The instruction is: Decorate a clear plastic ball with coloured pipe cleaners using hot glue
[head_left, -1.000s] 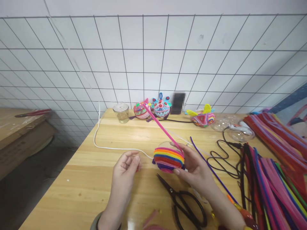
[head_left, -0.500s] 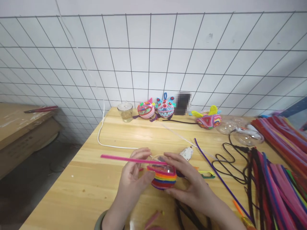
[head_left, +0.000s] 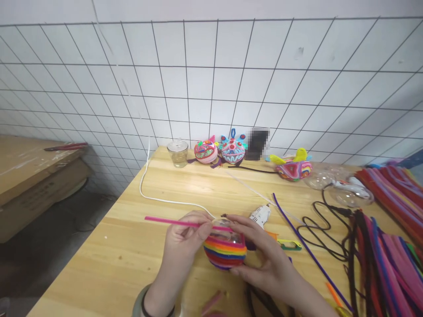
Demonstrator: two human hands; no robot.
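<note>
A clear ball wrapped in rainbow pipe cleaners (head_left: 225,253) sits between my hands over the wooden table (head_left: 132,259). My right hand (head_left: 261,253) cups the ball from the right, fingers curled round it. My left hand (head_left: 185,242) pinches a pink pipe cleaner (head_left: 165,220) that runs level to the left from the ball's top rim. The ball's top part is bare clear plastic.
Finished pipe-cleaner figures (head_left: 220,151) and a glass jar (head_left: 177,153) stand by the tiled wall. A glue gun (head_left: 261,215), black cord (head_left: 325,229), purple pipe cleaner (head_left: 307,251) and heaps of pipe cleaners (head_left: 386,246) lie right. A white cable (head_left: 155,198) loops left. Cardboard boxes (head_left: 29,185) stand off the table.
The pink pipe cleaner swung from pointing away toward the wall to lying level to the left. My left hand came in and pinched it at the ball. The scissors dropped out of view.
</note>
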